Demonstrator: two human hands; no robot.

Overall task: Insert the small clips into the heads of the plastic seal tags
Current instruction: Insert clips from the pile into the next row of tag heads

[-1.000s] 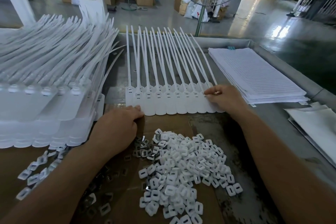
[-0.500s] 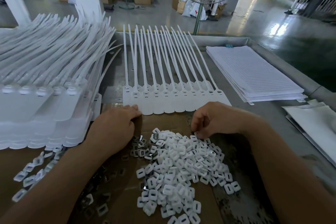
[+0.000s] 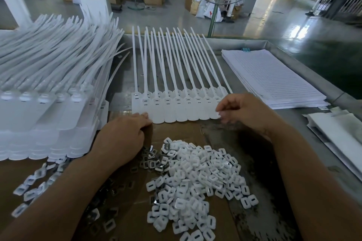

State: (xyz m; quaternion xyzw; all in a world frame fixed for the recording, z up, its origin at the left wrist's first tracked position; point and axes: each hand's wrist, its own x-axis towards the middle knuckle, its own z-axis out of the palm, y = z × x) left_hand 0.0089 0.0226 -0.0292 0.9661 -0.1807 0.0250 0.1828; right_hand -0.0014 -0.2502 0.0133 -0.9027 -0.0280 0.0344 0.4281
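Note:
A row of several white plastic seal tags (image 3: 176, 107) lies side by side on the metal table, straps pointing away and heads showing dark slots. Below it, a heap of small white clips (image 3: 195, 178) sits on brown cardboard (image 3: 186, 131). My left hand (image 3: 121, 139) rests on the cardboard, its fingertips touching the lower edge of the leftmost tag. My right hand (image 3: 246, 111) hovers at the right end of the row. Its fingers are curled and its blurred fingertips pinch what looks like one small clip.
A big stack of seal tags (image 3: 45, 107) fills the left side. Small metal inserts (image 3: 150, 160) lie beside the clip heap, and more loose clips (image 3: 33, 186) lie at the lower left. Lined paper sheets (image 3: 274, 78) and white sheets (image 3: 340, 131) lie on the right inside the table's raised rim (image 3: 293, 53).
My right hand left the rightmost tag head, dipped to the top of the clip heap, and has come back up to the right end of the row. My left hand stayed put.

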